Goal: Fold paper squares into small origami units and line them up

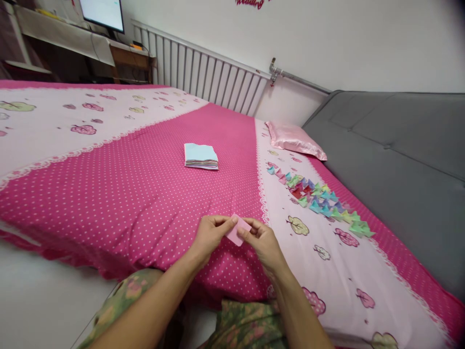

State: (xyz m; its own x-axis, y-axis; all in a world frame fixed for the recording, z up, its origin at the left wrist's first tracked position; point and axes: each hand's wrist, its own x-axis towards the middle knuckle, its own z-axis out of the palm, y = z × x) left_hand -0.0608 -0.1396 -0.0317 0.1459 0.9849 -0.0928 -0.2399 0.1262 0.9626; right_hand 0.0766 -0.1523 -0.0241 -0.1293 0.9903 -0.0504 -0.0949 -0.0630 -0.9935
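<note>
A small folded piece of pink paper (237, 231) is pinched between both my hands just above the near edge of the bed. My left hand (209, 233) grips its left side with thumb and fingers closed. My right hand (262, 241) pinches its right side. Farther out on the pink dotted sheet (145, 184) lies a stack of coloured paper squares (200, 156) with a light blue one on top. To the right, several folded paper pieces (319, 198) in many colours lie in a row.
A pink satin pillow (295, 139) lies at the bed's far right. A grey sofa (399, 160) runs along the right side. A white radiator (207, 77) lines the wall behind; a desk with a monitor (102, 13) stands at far left.
</note>
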